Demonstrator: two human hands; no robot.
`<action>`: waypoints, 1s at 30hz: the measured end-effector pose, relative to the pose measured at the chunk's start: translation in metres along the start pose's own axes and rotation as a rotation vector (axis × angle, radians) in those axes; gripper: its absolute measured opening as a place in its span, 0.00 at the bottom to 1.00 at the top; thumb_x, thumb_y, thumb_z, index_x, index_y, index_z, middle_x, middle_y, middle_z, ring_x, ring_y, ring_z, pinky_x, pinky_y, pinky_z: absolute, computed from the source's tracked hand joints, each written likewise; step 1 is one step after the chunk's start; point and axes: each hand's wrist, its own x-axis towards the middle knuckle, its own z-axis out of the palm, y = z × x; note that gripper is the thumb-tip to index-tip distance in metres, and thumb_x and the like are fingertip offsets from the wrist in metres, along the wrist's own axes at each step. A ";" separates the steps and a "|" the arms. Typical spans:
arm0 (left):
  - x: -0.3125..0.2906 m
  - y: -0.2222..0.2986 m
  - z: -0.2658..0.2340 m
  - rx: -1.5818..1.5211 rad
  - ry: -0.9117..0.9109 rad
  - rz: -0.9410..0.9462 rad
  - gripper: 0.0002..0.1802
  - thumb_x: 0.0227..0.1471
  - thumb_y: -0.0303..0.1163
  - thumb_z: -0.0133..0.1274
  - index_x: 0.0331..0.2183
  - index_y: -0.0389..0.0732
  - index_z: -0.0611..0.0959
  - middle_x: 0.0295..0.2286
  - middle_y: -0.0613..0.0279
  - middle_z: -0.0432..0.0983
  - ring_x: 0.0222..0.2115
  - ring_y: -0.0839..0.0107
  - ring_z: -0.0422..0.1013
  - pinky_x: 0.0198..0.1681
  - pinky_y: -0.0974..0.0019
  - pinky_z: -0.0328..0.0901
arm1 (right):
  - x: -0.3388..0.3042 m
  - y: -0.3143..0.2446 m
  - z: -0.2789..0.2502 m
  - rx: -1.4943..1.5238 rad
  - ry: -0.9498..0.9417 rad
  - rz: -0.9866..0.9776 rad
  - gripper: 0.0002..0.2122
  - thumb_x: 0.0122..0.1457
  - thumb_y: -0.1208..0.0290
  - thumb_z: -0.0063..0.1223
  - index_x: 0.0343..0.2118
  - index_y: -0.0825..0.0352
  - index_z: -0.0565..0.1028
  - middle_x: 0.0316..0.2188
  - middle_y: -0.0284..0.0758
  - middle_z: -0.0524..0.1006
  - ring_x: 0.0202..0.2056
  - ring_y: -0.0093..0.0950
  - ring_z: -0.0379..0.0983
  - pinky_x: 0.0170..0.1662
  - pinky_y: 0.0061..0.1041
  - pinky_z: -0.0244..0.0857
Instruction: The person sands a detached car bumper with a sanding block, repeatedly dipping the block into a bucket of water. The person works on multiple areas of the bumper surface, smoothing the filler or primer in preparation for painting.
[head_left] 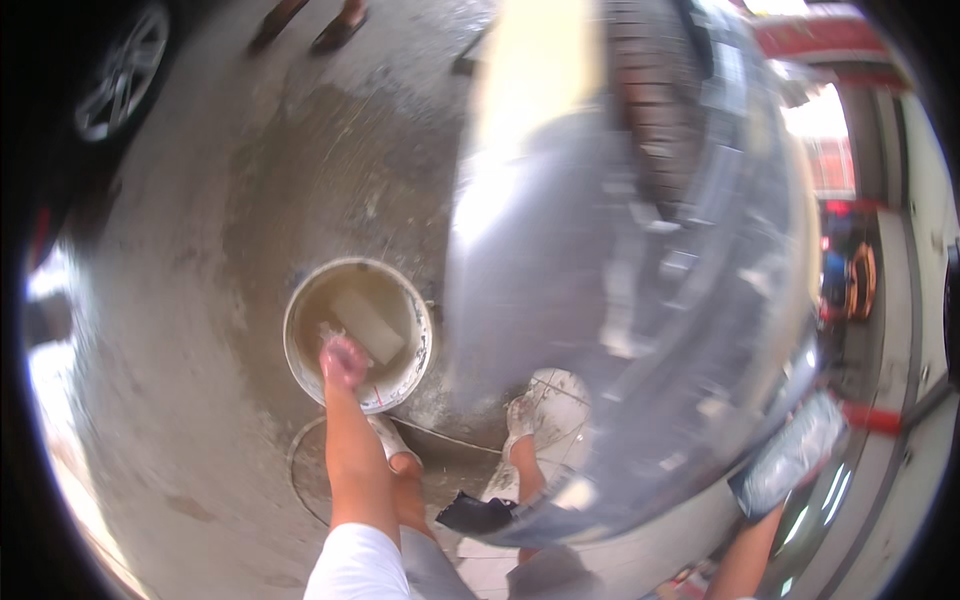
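My left hand [345,362] reaches down into a round white bucket [290,345] of murky water. Its fingers look curled in, with a small pale splash or scrap beside them; what they grip, if anything, I cannot make out. Touching or just beyond the fingers, a pale rectangular block [370,325] lies slanted in the water. At the lower right my right forearm [745,555] ends at a blurred, pale grey, oblong thing [795,455] with a dark edge, close to the car. The right fingers do not show clearly.
A grey car body panel [550,270] with pale patches, blurred, fills the centre and right, beside a tyre [655,110]. A torn black piece [475,512] hangs at its lower edge. Wet concrete [240,400] surrounds the bucket. Another car's wheel [122,75] and a person's feet [340,30] are farther off.
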 end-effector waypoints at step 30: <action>-0.221 -0.313 0.737 3.098 -0.253 1.305 0.45 0.69 0.67 0.23 0.75 0.51 0.44 0.75 0.67 0.36 0.75 0.60 0.35 0.73 0.33 0.30 | -0.061 0.129 -0.136 1.050 0.079 0.675 0.44 0.59 0.38 0.52 0.67 0.73 0.64 0.58 0.54 0.75 0.53 0.50 0.78 0.56 0.47 0.74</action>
